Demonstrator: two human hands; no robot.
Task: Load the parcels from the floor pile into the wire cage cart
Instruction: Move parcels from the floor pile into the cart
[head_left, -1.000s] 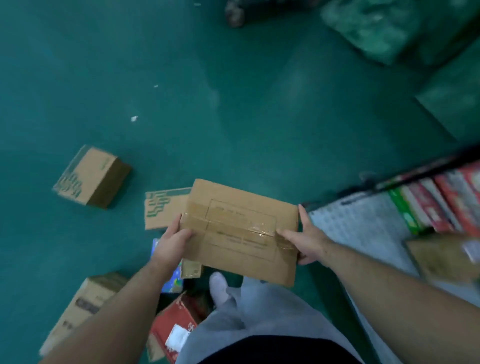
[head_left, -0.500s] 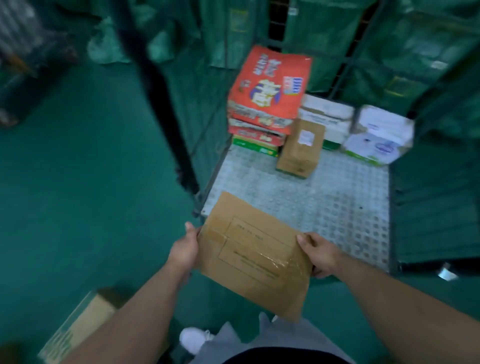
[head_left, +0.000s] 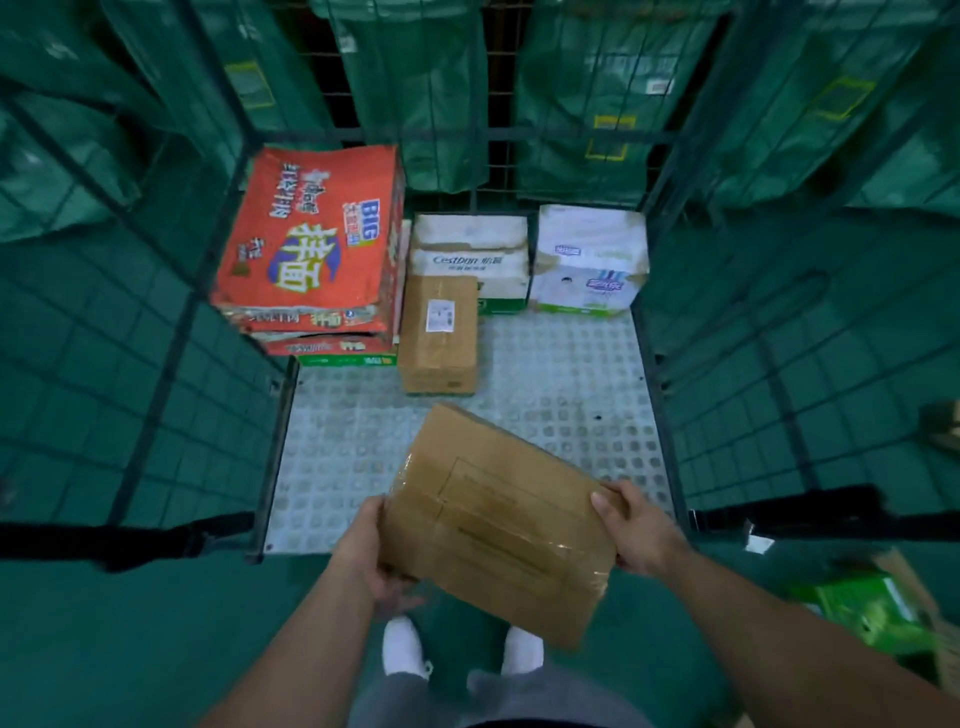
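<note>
Parcel (head_left: 498, 519) now at cart (head_left: 571, 374) front

I've got the box (head_left: 498, 519) tilted over the cart's (head_left: 571, 374) open front. My left hand (head_left: 371, 558) grips its left edge and my right hand (head_left: 631, 530) its right, thumb on top. At the back sit red cartons (head_left: 306, 244), a brown parcel (head_left: 439, 332) beside them and two white boxes (head_left: 589, 260).

- A parcel depot or warehouse loading area.
- A dark wire-mesh cage cart (head_left: 179, 332) with a grey perforated metal floor plate (head_left: 571, 395) holds stacked goods.
- Inside it is a taped brown cardboard box with a white shipping label (head_left: 438, 338) and red printed noodle cartons (head_left: 311, 234).
- Large green woven sacks (head_left: 415, 93) hang behind it.
- The floor (head_left: 130, 649) is painted green.
</note>
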